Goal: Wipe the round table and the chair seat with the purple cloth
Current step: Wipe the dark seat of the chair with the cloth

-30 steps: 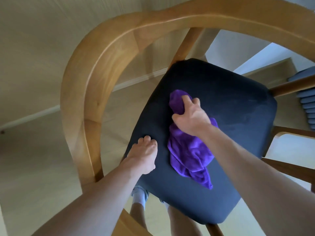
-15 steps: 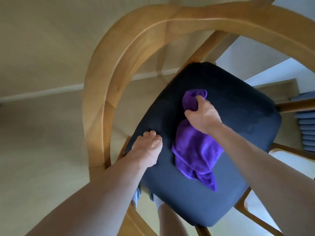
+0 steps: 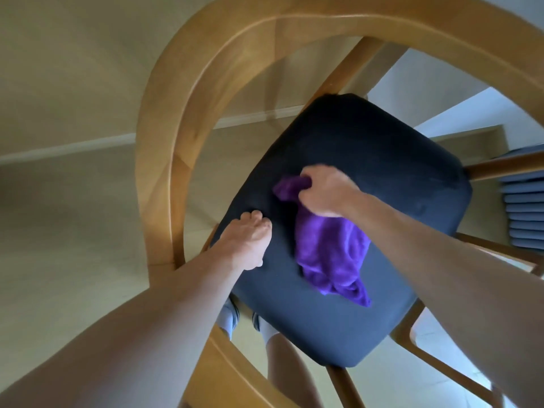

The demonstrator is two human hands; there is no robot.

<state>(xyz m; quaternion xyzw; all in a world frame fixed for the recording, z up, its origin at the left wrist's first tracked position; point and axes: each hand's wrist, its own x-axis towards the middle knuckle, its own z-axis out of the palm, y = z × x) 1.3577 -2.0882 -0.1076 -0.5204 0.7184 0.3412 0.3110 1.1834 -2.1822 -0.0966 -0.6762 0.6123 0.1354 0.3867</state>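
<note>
Since a second ago, the right hand (image 3: 323,191) has dragged the purple cloth (image 3: 329,245) leftward across the dark chair seat (image 3: 382,160), toward the left hand (image 3: 245,241). Right fingers curl around the cloth's bunched upper end; the rest trails flat on the seat. Left hand presses near the seat's left edge, fingers together. A curved wooden chair back (image 3: 176,119) arches above.

The right hand (image 3: 325,191) has dragged the purple cloth (image 3: 331,248) leftward across the chair seat (image 3: 397,172).
</note>
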